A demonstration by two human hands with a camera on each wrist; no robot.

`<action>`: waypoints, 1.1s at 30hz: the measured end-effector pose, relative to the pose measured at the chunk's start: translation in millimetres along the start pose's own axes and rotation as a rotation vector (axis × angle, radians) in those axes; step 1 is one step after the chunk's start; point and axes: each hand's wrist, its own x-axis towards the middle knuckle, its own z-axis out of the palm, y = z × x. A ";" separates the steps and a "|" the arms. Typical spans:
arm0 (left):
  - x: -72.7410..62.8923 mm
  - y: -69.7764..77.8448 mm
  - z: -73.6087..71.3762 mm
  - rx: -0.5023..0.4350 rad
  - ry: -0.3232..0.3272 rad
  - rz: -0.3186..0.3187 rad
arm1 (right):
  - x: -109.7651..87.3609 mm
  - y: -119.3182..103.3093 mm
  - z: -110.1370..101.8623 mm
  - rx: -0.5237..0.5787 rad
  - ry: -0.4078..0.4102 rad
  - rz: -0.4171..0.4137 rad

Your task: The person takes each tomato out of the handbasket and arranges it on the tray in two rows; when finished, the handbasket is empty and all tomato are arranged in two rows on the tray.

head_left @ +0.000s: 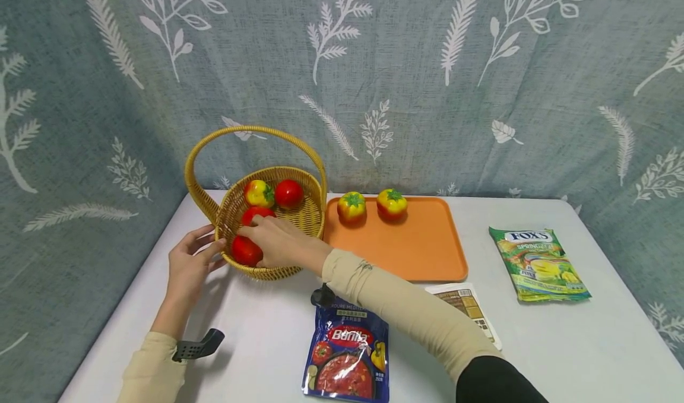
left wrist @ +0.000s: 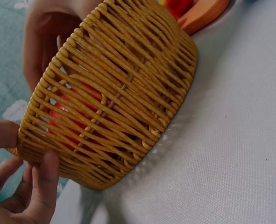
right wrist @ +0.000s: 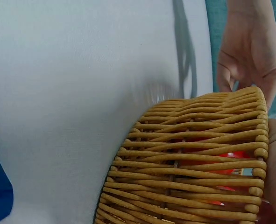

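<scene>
A yellow wicker basket (head_left: 272,275) with a tall arched handle stands at the left of the table. My left hand (head_left: 193,257) grips its left rim, with fingertips (left wrist: 48,163) against the weave in the left wrist view. Over the near rim, my right hand (head_left: 278,240) reaches inside, its fingers curled about the nearest red tomato (head_left: 246,251). A second tomato (head_left: 256,214) lies just beyond these fingers. Farther back in the basket are another tomato (head_left: 289,194) and a yellow-red fruit with a green top (head_left: 259,193). The weave partly hides the held tomato in both wrist views.
An orange tray (head_left: 422,243) beside the basket bears two yellow-red fruits (head_left: 351,208) with green tops. A blue Barilla pouch (head_left: 347,355) lies below my right forearm, which partly covers a white-and-brown packet (head_left: 465,302). A green FOX'S bag (head_left: 540,265) lies at right.
</scene>
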 end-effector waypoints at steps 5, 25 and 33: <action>0.4 -0.9 0.3 0.006 0.009 0.000 | 5.9 -1.8 2.9 -0.004 -0.019 -0.006; -1.1 0.3 1.5 0.012 0.006 0.012 | 18.2 -6.0 10.4 -0.048 -0.039 -0.056; 1.6 -0.8 0.8 0.030 0.009 0.015 | 8.9 -2.0 2.0 0.013 -0.002 -0.004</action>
